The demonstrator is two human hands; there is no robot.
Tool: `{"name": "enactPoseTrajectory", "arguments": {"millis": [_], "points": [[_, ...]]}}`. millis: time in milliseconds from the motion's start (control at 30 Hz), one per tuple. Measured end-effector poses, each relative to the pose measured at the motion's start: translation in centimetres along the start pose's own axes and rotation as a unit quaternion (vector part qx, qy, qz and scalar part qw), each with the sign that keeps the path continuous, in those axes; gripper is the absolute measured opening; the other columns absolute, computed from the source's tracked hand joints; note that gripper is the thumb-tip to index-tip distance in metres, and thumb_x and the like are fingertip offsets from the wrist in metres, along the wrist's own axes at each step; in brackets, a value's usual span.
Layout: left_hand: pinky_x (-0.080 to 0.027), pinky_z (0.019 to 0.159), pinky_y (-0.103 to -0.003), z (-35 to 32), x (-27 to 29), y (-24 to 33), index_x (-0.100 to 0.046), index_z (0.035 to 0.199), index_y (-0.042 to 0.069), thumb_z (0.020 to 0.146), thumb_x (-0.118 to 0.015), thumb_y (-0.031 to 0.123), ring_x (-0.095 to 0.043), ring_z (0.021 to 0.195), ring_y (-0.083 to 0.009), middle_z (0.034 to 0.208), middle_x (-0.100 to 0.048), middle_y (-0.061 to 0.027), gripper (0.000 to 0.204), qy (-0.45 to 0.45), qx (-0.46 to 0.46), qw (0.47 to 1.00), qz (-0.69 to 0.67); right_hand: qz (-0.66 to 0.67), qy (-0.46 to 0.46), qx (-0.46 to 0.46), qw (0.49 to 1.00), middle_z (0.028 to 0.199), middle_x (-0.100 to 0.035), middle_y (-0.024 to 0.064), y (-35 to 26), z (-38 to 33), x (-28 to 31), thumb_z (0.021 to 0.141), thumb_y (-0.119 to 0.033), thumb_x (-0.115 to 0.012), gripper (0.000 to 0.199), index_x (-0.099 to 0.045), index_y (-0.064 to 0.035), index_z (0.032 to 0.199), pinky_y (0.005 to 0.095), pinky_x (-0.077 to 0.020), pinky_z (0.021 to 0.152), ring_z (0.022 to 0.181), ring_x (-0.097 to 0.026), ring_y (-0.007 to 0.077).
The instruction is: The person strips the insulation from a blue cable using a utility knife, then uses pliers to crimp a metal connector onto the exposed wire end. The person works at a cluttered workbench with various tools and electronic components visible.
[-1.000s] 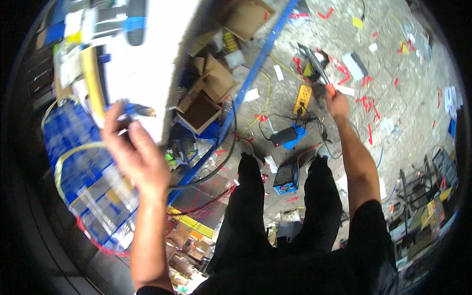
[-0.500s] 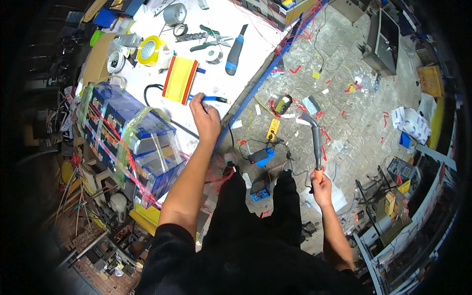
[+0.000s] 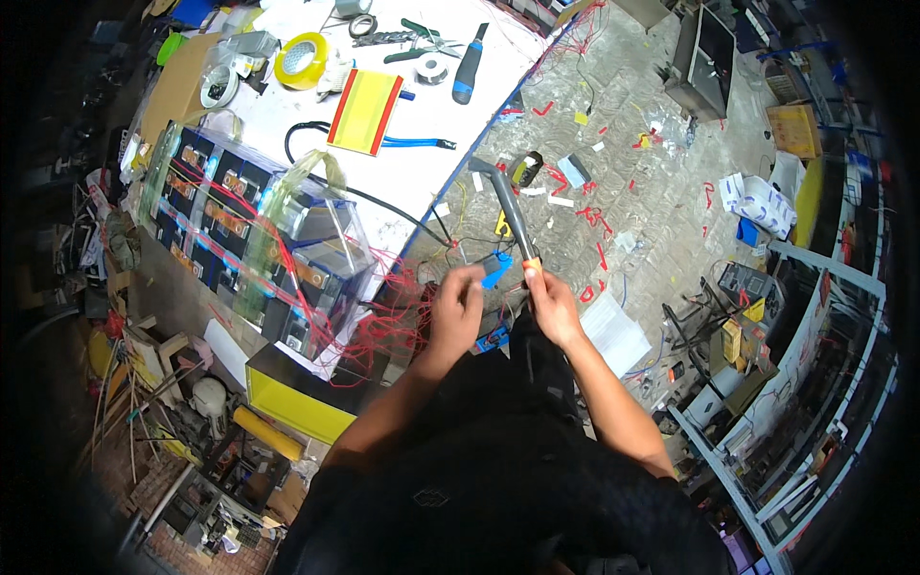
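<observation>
My right hand (image 3: 551,305) is closed round the orange handle of a long grey tool with a bent head (image 3: 513,213), which looks like a large soldering iron. It points up and left over the floor. Beside the handle, my left hand (image 3: 455,316) hangs with loosely curled fingers, apart from the tool, and I see nothing in it. On the white table lies a yellow panel with red edges (image 3: 365,110), with a blue cable (image 3: 417,144) sticking out at its right. A black cable (image 3: 388,203) runs from the panel's left side to the table edge.
A box-shaped pack of dark cells (image 3: 220,216), tied with red wires, stands left. Tape rolls (image 3: 301,60), solder-like wire spool (image 3: 431,69) and a blue-black knife-like tool (image 3: 468,72) lie on the table. A yellow power strip (image 3: 503,225) and red scraps litter the floor.
My left hand has left the cable end on the table and come down beside my right hand. The grey tool has moved left and inward with my right hand. The view has shifted.
</observation>
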State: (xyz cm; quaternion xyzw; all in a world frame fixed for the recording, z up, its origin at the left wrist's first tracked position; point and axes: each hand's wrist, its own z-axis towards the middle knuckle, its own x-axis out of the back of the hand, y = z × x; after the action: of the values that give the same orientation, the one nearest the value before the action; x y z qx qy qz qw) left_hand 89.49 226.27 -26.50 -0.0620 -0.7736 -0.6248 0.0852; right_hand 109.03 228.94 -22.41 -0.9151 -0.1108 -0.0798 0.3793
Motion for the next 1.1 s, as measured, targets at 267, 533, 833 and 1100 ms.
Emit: {"name": "enactPoseTrajectory", "arguments": {"millis": [267,533,833,1100], "points": [[-0.048,0.068,-0.024,-7.2,6.5,-4.0,-0.065,0.117,0.004,0.104,-0.059,0.009,-0.058,0.075,-0.0059,0.091,-0.069,-0.002,0.015,-0.076,0.107,0.989,-0.063,-0.047,0.048,0.037,0.997,0.069,-0.06,0.008,0.8,3.8,-3.0,0.107,-0.052,-0.051,0.059,-0.066,0.0021,0.09,0.0387,-0.0468,0.066,0.067,-0.056,0.0188],[-0.049,0.068,-0.024,-5.1,7.0,0.2,-0.062,0.119,0.002,0.106,-0.056,0.007,-0.06,0.079,-0.0069,0.094,-0.069,-0.003,0.015,-0.144,0.119,0.971,-0.148,-0.031,0.047,-0.003,0.998,0.066,-0.06,0.005,-0.7,3.6,-4.7,0.107,-0.053,-0.053,0.057,-0.065,0.0,0.09,0.036,-0.0452,0.056,0.056,-0.055,0.0159],[-0.05,0.069,-0.024,-3.6,7.7,0.8,-0.063,0.119,0.002,0.106,-0.056,0.008,-0.063,0.084,-0.0075,0.096,-0.069,-0.0033,0.016,-0.14,0.105,0.972,-0.155,0.001,0.02,-0.026,0.999,0.065,-0.062,0.0068,-2.5,2.6,-5.1,0.107,-0.05,-0.054,0.054,-0.064,-0.0002,0.088,0.0363,-0.0459,0.049,0.05,-0.058,0.0175],[-0.051,0.069,-0.025,-3.6,8.7,0.7,-0.063,0.118,0.002,0.106,-0.057,0.009,-0.063,0.083,-0.0078,0.095,-0.069,-0.0031,0.016,-0.138,0.106,0.975,-0.139,-0.052,0.054,0.009,0.997,0.068,-0.064,0.0094,-1.0,3.2,-5.9,0.106,-0.05,-0.056,0.057,-0.067,0.0023,0.088,0.04,-0.0479,0.061,0.061,-0.061,0.0209]]}}
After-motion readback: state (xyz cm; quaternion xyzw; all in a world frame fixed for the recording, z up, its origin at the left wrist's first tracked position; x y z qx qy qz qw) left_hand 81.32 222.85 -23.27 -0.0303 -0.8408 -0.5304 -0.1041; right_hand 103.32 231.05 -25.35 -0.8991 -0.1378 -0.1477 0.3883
